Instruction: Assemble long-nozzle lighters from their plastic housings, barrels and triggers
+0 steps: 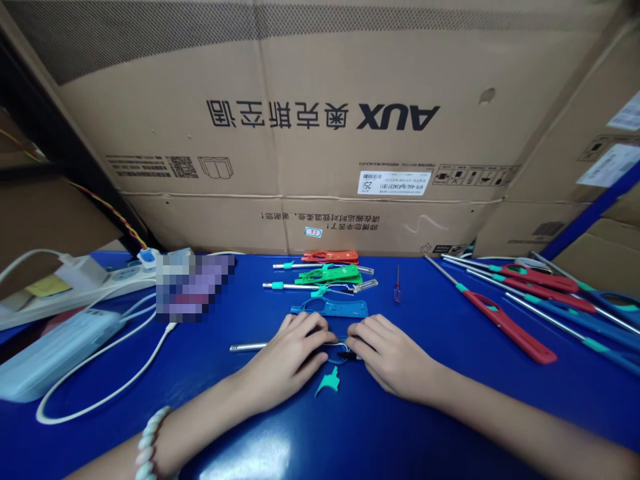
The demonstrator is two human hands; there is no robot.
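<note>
My left hand (290, 357) and my right hand (390, 357) meet at the middle of the blue table (225, 373), fingers curled on a long-nosed lighter part (336, 347) whose metal tube (247, 347) sticks out to the left. A loose teal trigger piece (329, 383) lies just in front of my hands. Behind them lies a blue handle shell (330, 308), then a green lighter (327, 275) and an orange one (331, 256) with metal tubes. A white bead bracelet (150, 443) is on my left wrist.
Several red and blue long lighters (515, 327) lie at the right. A small red screwdriver (397, 283) rests right of the green lighter. A white power strip (70, 287), a pale box and a white cable (100, 393) are at the left. Large cardboard boxes (320, 133) stand behind.
</note>
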